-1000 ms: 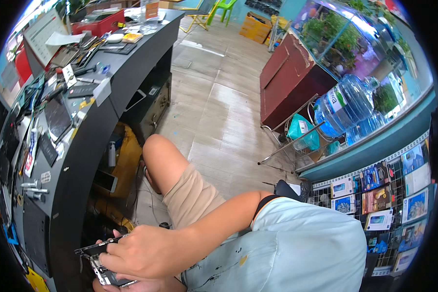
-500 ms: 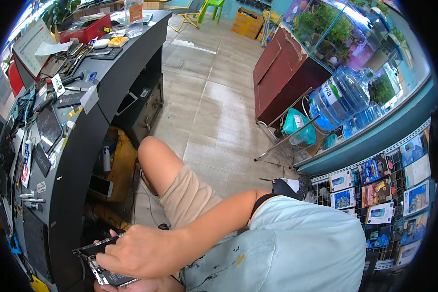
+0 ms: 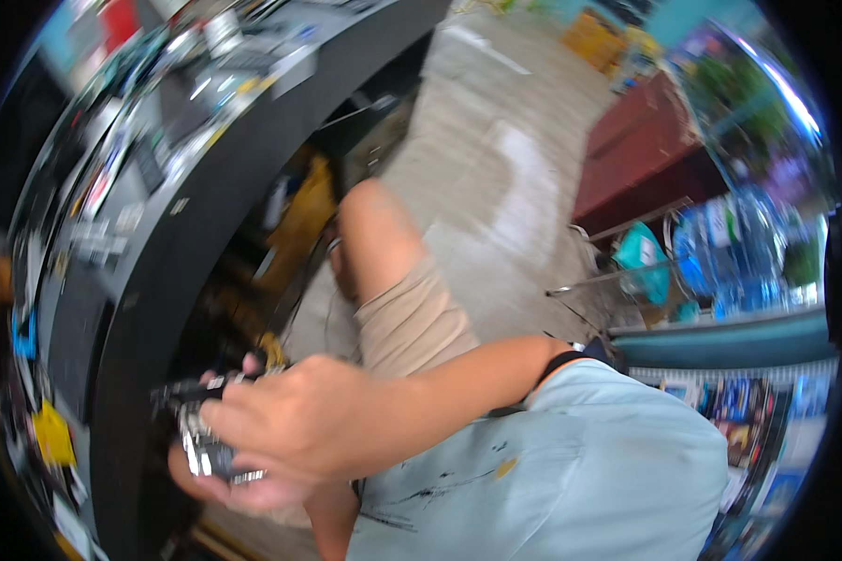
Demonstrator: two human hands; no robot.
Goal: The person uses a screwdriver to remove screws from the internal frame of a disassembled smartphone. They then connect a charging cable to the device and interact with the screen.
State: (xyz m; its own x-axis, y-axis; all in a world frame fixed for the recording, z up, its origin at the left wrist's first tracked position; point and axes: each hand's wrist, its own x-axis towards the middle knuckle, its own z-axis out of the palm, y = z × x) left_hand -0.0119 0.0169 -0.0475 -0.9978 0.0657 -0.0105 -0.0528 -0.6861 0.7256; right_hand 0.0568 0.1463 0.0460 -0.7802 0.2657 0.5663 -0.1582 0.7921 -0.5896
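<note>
An opened phone (image 3: 217, 455), with a dark battery and bright metal parts showing, is held low at the left, beside the desk. My left hand (image 3: 251, 492) grips it from beneath, its fingertips showing past the far edge. Across the top lies my right hand (image 3: 301, 411), with fingers curled down against the phone's inside. Whatever those fingers may pinch is hidden behind them. Motion smears the phone and both hands, so small parts cannot be told apart.
A dark desk (image 3: 173, 210) strewn with tools and parts runs along the left. My bare knee (image 3: 374, 220) stands beside it. At the right are a maroon cabinet (image 3: 631, 150), a large blue water bottle (image 3: 732, 248) and a rack of boxed goods (image 3: 748, 411).
The whole view has swung, so the desk, floor and cabinet sit differently and look blurred. Both hands stay on the phone, now slightly higher in the picture.
</note>
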